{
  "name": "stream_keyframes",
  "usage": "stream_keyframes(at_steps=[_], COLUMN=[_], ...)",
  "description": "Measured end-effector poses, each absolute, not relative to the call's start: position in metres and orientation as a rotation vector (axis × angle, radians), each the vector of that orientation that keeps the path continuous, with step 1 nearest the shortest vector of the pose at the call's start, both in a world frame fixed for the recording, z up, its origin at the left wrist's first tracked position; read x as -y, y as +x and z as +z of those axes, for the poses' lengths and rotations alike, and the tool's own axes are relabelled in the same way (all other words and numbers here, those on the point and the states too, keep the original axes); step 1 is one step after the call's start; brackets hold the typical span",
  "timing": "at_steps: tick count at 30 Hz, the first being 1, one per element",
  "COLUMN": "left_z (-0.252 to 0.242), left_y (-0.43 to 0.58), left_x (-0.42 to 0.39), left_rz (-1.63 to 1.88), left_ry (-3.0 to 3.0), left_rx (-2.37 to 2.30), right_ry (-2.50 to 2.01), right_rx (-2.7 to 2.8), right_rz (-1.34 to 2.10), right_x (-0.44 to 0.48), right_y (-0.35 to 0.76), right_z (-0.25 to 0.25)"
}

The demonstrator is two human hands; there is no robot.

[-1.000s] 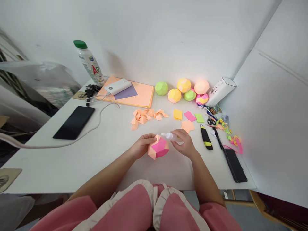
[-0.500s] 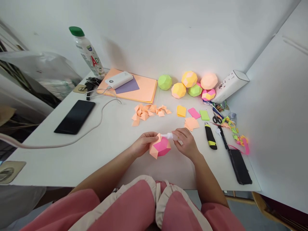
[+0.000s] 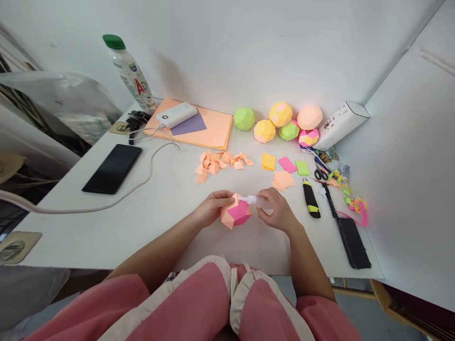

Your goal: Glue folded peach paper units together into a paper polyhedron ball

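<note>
toward the front edge of the tabletop point(image 3: 152, 232), the left hand point(image 3: 212, 208) pinches the paper ball point(image 3: 240, 213), grip nearly closed; the right hand point(image 3: 279, 210) wraps the bottle point(image 3: 263, 202), nozzle at the paper ball. it looks light, crushable, best held lightly by folded edges.

We hold the faceted pink-and-peach paper ball point(image 3: 239, 214) in our left fingers point(image 3: 221, 194), pointed peach pieces projecting at its top and bottom. We hold the white, narrow-nozzled plastic bottle point(image 3: 252, 200) nearly horizontal in our right fingers point(image 3: 269, 193), nozzle directed leftward at the ball's upper part; we cannot confirm contact.
</note>
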State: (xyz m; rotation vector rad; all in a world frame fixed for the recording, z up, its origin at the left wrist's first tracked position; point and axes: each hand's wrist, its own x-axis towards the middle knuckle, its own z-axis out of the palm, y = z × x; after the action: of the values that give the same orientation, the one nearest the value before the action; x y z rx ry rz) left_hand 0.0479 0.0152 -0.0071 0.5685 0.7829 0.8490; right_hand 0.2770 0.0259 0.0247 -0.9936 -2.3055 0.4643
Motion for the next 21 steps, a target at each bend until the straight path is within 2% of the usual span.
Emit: stream_keyframes(at_steps=[21], left_z=[-0.0051], left_y=[0.049], left_x=[-0.0156], left_rz=[0.848], left_ry=[0.61], left_rx=[-0.785], right_ry=[-0.886], right_rx=[2.305], right_rz=[0.522], right_x=[-0.0265], right_y=[0.2836], right_z=[0.029])
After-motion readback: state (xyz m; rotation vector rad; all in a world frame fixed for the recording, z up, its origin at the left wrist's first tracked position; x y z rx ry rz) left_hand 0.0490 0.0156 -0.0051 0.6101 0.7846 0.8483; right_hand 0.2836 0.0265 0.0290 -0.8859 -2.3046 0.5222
